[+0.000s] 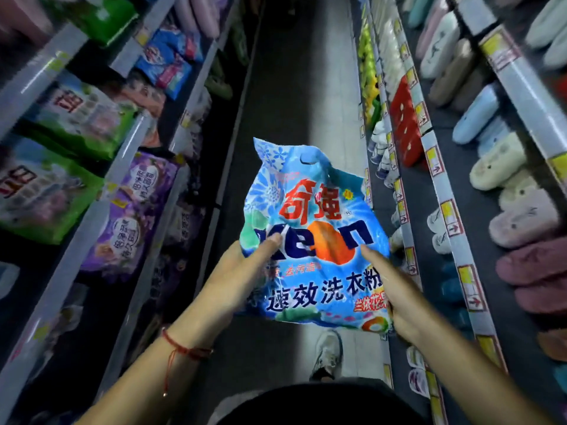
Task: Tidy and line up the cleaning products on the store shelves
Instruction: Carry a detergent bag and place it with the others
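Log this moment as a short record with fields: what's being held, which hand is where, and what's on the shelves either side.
held item: blue plastic bag of washing powder, front print facing the camera, over the aisle floor
left hand: grip on the bag's left edge, thumb across the front
right hand: grip on the bag's right edge
left wrist: red string bracelet
left shelves: green detergent bags, purple detergent bags
right shelves: fluffy slippers in rows
bag status: off the shelf, not yet placed
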Demonstrator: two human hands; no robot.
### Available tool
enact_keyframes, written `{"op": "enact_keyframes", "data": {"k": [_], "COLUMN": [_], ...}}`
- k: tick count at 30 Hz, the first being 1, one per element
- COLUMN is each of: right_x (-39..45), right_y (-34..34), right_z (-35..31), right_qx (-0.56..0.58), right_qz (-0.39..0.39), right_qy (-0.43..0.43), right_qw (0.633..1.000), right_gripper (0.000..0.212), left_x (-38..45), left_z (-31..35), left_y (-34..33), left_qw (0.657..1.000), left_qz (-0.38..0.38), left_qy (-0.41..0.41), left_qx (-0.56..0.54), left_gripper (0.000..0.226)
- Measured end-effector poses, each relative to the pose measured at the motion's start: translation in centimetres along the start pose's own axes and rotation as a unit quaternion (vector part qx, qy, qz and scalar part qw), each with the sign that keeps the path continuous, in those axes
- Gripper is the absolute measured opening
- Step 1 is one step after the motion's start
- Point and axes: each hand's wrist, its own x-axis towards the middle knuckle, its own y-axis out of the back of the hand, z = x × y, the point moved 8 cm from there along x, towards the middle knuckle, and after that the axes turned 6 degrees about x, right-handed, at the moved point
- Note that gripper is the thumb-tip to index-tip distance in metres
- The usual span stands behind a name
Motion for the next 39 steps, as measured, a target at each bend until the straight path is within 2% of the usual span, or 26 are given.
{"op": "enact_keyframes", "data": {"k": [4, 12, 19, 23, 27, 35, 39], "right_x": [3.0, 8.7, 13.5, 15.2, 16.8, 21.7, 26.3], "right_y": [0.5, -2.6, -10.2, -16.1, -20.8, -23.8, -24.1], "right_z": [-2.1, -9.1, -16.8, -22.7, -27.6, -34.1, -38.6], "right_qx": [0.009, -0.032, -0.070, -0.142, -0.179, -0.158, -0.122], "right_qz": [-0.005, -0.020, -0.046, -0.075, -0.092, -0.109, -0.122], "right_qy": [-0.024, -0.005, 0.029, 0.076, 0.136, 0.182, 0.196], "right_qw": [1.000, 0.999, 0.996, 0.984, 0.970, 0.965, 0.965], "right_gripper": [0.038, 0.037, 0.044, 0.032, 0.034, 0.045, 0.048], "left_x": [2.6, 9.8, 19.1, 24.9, 29.4, 36.6, 41.0], "left_z": [2.6, 4.8, 7.8, 10.5, 12.7, 18.1, 21.7], "left_y": [-1.1, 1.4, 7.1, 11.1, 13.6, 16.1, 16.5], "left_qw": [1.000, 0.999, 0.995, 0.993, 0.990, 0.985, 0.983], "left_qz": [0.012, 0.025, 0.014, 0.021, 0.027, 0.061, 0.113], "left_qy": [-0.007, 0.018, 0.047, 0.038, 0.048, -0.017, -0.062], "left_qx": [0.020, -0.029, -0.091, -0.107, -0.131, -0.158, -0.130], "left_gripper": [0.017, 0.020, 0.025, 0.026, 0.028, 0.024, 0.020]}}
